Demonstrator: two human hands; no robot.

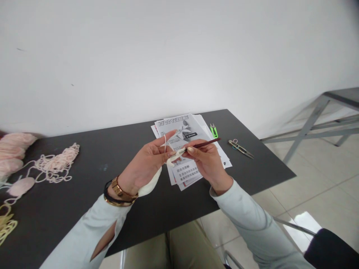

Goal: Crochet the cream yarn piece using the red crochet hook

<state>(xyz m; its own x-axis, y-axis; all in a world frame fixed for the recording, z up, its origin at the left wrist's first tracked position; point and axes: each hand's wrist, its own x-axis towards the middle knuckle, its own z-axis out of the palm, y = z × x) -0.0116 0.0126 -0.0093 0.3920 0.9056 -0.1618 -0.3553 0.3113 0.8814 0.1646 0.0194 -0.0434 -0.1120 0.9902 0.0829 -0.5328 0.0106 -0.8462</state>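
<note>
My left hand is raised above the black table. It pinches a small cream crochet piece, and a strand of cream yarn runs over its lifted index finger. My right hand grips a dark red crochet hook, whose tip meets the cream piece between the two hands. Beneath the hands lies a stack of printed instruction sheets.
Green thread snips and small scissors lie at the right of the sheets. Pink yarn balls, a loose pink yarn tangle and yellow yarn sit at the table's left. A grey metal bench stands at the far right.
</note>
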